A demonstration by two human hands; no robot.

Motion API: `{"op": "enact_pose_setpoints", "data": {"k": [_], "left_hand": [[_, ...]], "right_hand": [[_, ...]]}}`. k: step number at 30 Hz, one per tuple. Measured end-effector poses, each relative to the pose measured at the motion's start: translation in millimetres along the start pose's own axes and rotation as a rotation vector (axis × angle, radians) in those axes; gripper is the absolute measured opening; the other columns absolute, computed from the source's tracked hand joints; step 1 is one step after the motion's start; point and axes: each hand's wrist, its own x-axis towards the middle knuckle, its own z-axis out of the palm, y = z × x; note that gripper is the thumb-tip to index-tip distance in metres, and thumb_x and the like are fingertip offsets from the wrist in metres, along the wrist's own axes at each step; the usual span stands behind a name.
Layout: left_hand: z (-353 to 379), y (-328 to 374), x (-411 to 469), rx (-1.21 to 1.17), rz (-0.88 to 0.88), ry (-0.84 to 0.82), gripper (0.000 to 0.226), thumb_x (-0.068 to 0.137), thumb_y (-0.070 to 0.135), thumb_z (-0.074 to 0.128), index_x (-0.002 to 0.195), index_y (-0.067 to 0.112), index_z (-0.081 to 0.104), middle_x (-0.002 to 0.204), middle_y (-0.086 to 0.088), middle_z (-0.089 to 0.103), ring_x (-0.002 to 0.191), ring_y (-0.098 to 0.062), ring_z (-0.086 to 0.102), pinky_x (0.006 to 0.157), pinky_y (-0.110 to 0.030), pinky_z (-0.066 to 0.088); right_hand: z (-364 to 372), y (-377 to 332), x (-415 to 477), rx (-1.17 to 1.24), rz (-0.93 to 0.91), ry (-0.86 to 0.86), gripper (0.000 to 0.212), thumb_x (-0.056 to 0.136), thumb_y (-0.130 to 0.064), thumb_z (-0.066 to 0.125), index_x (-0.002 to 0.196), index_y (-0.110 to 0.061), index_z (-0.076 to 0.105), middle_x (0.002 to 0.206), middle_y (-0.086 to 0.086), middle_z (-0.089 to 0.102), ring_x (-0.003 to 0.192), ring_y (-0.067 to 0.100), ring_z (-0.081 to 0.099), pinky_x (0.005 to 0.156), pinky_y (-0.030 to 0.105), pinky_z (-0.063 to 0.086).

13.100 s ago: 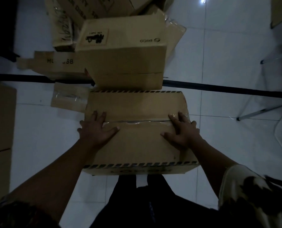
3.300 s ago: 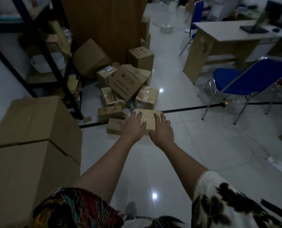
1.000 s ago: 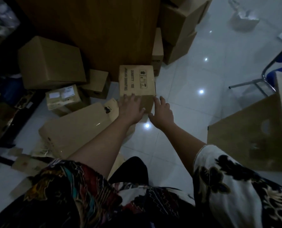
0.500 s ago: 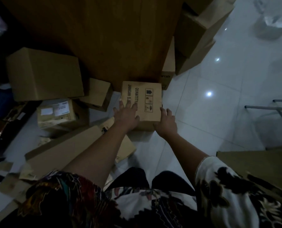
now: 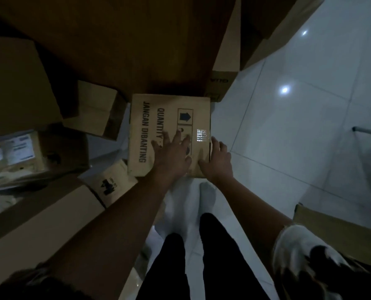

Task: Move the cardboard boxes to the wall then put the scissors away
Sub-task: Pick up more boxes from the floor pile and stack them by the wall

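Legs point(image 5: 219, 256) in black trousers are seen at the bottom, on the white floor point(image 5: 288, 137). Just past the feet, a brown box point(image 5: 158, 118) with black letters is touched by both hands, which are kept a little apart: the left hand point(image 5: 171, 158) is laid flat on its top with fingers spread, and the right hand point(image 5: 218, 162) is pressed with straight fingers at its right edge. The brown box is set on the floor right up against the wooden wall point(image 5: 126, 44), and more boxes point(image 5: 13, 87) are piled to the left.
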Motion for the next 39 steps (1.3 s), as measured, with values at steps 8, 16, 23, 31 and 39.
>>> {"op": "enact_pose_setpoints", "data": {"k": [8, 16, 23, 31, 39], "left_hand": [[63.4, 16.6, 109.1, -0.004, 0.048, -0.035, 0.072, 0.098, 0.042, 0.044, 0.154, 0.034, -0.001, 0.162, -0.002, -0.014, 0.146, -0.040, -0.012, 0.113, -0.067, 0.005], [80.2, 14.0, 149.0, 0.055, 0.062, -0.092, 0.081, 0.094, 0.053, 0.046, 0.150, 0.043, -0.011, 0.157, 0.000, -0.029, 0.140, -0.047, -0.025, 0.112, -0.069, 0.005], [70.8, -22.6, 142.2, 0.060, 0.056, 0.014, 0.087, 0.089, 0.065, 0.042, 0.150, 0.041, -0.016, 0.157, -0.006, -0.029, 0.141, -0.047, -0.024, 0.110, -0.069, 0.008], [48.0, -69.4, 122.5, -0.080, 0.110, 0.105, 0.092, 0.083, 0.063, 0.057, 0.153, 0.040, 0.002, 0.160, -0.006, -0.021, 0.144, -0.043, -0.019, 0.110, -0.066, 0.011], [23.0, -91.9, 120.5, -0.052, 0.029, 0.123, 0.087, 0.084, 0.051, 0.061, 0.153, 0.035, 0.011, 0.157, -0.005, -0.028, 0.143, -0.042, -0.022, 0.110, -0.069, 0.015]], "right_hand": [[19.8, 37.1, 115.6, 0.271, 0.015, -0.090, 0.085, 0.092, -0.009, 0.060, 0.156, -0.014, 0.005, 0.148, 0.015, 0.042, 0.131, 0.028, 0.046, 0.088, 0.024, 0.036], [45.7, 43.2, 135.7, 0.514, 0.015, -0.024, 0.080, 0.091, -0.013, 0.063, 0.154, -0.024, 0.016, 0.119, 0.010, 0.063, 0.094, 0.018, 0.063, 0.085, 0.041, 0.056], [55.3, 10.6, 136.0, 0.607, -0.032, 0.038, 0.070, 0.088, -0.008, 0.062, 0.148, -0.023, 0.029, 0.102, 0.001, 0.064, 0.084, 0.010, 0.062, 0.073, 0.025, 0.052], [57.4, -39.0, 137.7, 0.684, -0.144, -0.003, 0.073, 0.081, 0.012, 0.047, 0.145, -0.022, 0.036, 0.101, -0.001, 0.061, 0.092, 0.006, 0.062, 0.066, 0.017, 0.052], [58.5, -76.7, 141.6, 0.665, -0.311, -0.060, 0.082, 0.067, -0.010, 0.052, 0.146, -0.012, 0.032, 0.098, -0.005, 0.062, 0.094, 0.017, 0.064, 0.077, 0.028, 0.053]]}}
